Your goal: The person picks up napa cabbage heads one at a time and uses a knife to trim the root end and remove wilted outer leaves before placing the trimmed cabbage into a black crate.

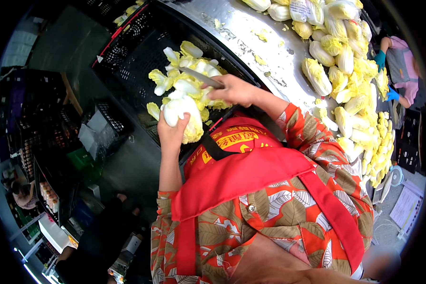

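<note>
My left hand (173,129) holds a napa cabbage (187,119) over a black plastic crate (127,76), with the white base turned up and the yellow leaves towards me. Gripped in my right hand (233,90) is a knife (202,77), its blade pointing to the upper left, away from the cabbage. Loose cabbage leaves (158,81), white and yellow, lie in the crate beneath both hands. The knife's handle is mostly hidden by my right fingers.
Right of the crate runs a metal table (230,17) with leaf scraps and a large pile of napa cabbages (341,56). Across it stands a co-worker (403,67) in gloves. More crates and people are at the left; an egg tray stack (49,195) stands lower left.
</note>
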Demonstrator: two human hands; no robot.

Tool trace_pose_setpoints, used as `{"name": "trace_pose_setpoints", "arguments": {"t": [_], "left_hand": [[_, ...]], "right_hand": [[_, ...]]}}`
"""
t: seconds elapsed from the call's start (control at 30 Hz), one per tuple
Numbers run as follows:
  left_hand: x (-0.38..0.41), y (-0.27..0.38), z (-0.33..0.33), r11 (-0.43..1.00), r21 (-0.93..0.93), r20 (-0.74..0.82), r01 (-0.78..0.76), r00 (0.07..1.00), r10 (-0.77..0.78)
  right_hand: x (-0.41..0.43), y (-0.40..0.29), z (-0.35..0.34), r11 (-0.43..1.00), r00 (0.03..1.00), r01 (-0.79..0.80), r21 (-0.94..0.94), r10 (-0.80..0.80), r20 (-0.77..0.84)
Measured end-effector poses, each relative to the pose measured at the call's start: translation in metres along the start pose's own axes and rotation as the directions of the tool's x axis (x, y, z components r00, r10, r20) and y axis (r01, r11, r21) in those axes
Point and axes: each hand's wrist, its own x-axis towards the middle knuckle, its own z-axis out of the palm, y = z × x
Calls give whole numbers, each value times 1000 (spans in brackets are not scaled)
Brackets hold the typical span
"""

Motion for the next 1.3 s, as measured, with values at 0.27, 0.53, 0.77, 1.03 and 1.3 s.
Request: {"name": "trace_pose_setpoints", "arguments": {"t": [0.27,0.53,0.77,1.03,1.3], "left_hand": [[10,-3,7,985,-172,38,-29,999,36],[11,10,17,995,-12,52,-99,994,100],[8,11,15,776,504,59,-379,912,407],[11,12,14,754,454,2,-475,847,532],[28,8,-6,966,-43,-53,-254,966,252]], "right_hand": [[1,-16,45,897,902,314,-310,-384,-199],[3,-26,43,963,956,260,77,-245,-163],[7,-21,37,891,989,149,429,-137,-60],[12,-21,31,921,1000,9,389,-20,23],[11,-31,28,914,973,212,346,-164,-163]]}}
